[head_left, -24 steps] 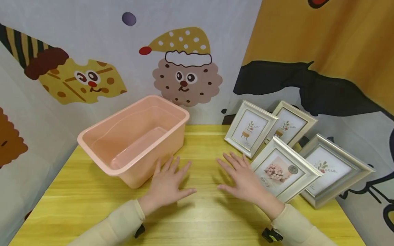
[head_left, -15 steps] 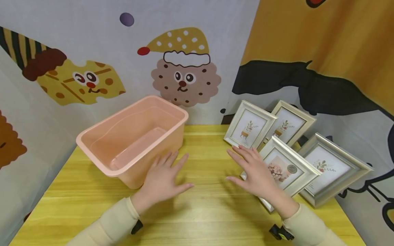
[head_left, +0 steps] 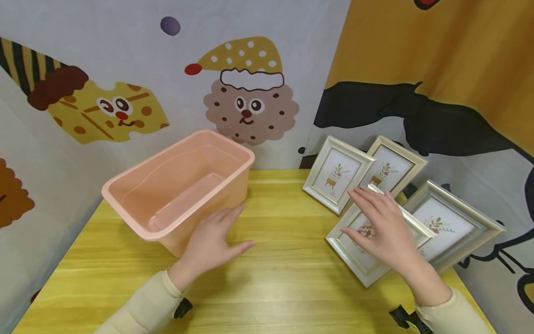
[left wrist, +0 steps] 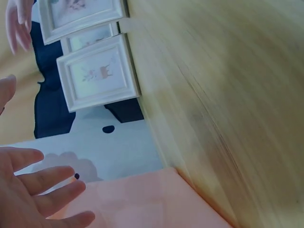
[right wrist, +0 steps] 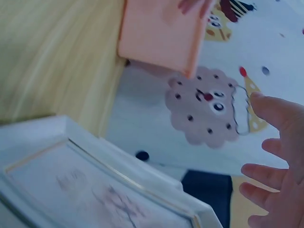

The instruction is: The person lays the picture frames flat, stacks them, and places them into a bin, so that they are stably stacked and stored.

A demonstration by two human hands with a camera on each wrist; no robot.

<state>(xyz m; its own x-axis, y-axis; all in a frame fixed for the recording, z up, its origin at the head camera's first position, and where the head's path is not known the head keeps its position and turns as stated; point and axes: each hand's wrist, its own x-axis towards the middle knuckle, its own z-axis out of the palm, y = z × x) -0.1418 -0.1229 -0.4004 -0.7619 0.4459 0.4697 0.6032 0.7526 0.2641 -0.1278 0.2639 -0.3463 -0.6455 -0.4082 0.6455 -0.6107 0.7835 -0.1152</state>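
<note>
My left hand is by the near side of a pink plastic tub, its fingers extended and holding nothing; whether it touches the tub I cannot tell. Over on the right, my right hand hovers in front of a silver picture frame with a pink flower print, fingers spread and nothing in them. That hand hides part of the print. Behind it stand a small white picture frame and a cream picture frame. A larger silver picture frame leans at the far right.
The yellow wood-grain table runs up to a cloth backdrop printed with cartoon food. The tub takes up the back left of the table, and the picture frames crowd together at the right.
My right hand has moved right, from beside the flower-print picture frame to in front of it. My left hand has shifted slightly left along the tub. The tub and picture frames stay put.
</note>
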